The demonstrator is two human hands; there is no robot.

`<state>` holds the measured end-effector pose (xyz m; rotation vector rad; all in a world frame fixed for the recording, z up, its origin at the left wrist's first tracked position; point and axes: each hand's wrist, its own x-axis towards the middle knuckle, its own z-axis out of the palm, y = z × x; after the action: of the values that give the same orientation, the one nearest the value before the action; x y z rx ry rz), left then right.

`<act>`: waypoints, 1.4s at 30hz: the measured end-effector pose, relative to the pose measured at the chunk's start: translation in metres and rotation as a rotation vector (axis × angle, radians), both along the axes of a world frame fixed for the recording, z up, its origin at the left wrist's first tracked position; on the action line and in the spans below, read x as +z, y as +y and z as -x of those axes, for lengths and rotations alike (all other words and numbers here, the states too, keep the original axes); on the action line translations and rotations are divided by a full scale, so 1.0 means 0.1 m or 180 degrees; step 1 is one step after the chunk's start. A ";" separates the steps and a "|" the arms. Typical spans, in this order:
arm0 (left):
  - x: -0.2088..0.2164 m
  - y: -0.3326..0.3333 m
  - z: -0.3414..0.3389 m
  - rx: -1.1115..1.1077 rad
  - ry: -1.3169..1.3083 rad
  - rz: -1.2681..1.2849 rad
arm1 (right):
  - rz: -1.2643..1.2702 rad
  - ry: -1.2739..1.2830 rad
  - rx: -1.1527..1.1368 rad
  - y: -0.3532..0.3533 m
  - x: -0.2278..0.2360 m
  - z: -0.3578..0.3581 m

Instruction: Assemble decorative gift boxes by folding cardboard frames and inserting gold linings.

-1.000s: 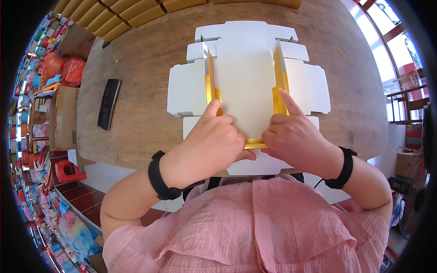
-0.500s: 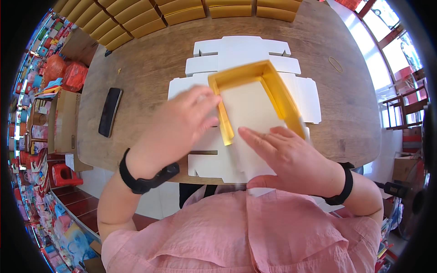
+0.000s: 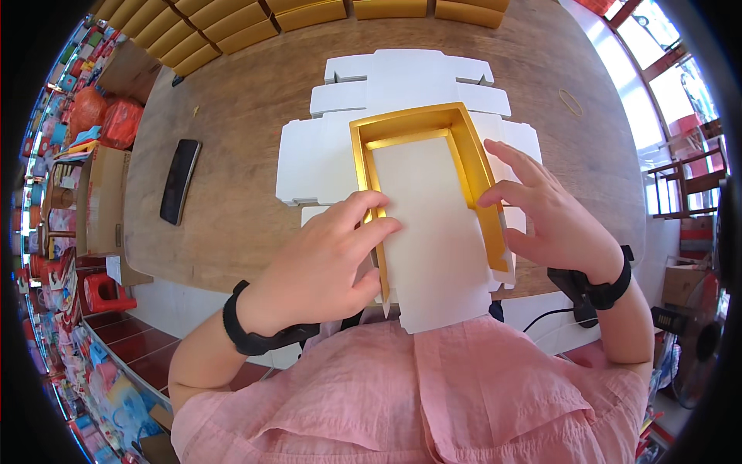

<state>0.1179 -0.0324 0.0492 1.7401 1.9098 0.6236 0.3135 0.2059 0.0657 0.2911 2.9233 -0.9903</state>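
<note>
Two hands fold a gold-and-white box blank on a wooden table.

The left hand presses its fingers against the left gold wall of the half-formed box, while the right hand spreads open against the right gold wall. The box rests on a stack of flat white blanks lying on the table. A black phone lies well to the left, a rubber band to the right, and gold boxes line the far edge. Both wrists wear black bands.
</note>
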 end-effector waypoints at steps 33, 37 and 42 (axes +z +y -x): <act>-0.13 0.22 -0.12 -0.0174 0.1057 0.0015 | -0.1080 0.0335 0.0569 -0.09 -0.08 0.04; -0.06 0.15 0.09 -0.0451 0.0084 -0.0017 | -0.1457 0.0602 0.0751 -0.13 -0.25 0.14; -0.04 0.06 0.13 -0.0216 -0.0411 -0.0268 | -0.1453 0.0729 0.0710 -0.21 -0.27 0.15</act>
<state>0.1045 -0.0260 0.0457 1.7631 1.7528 0.7815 0.2982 0.1852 0.0389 -0.1484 3.2661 -0.3394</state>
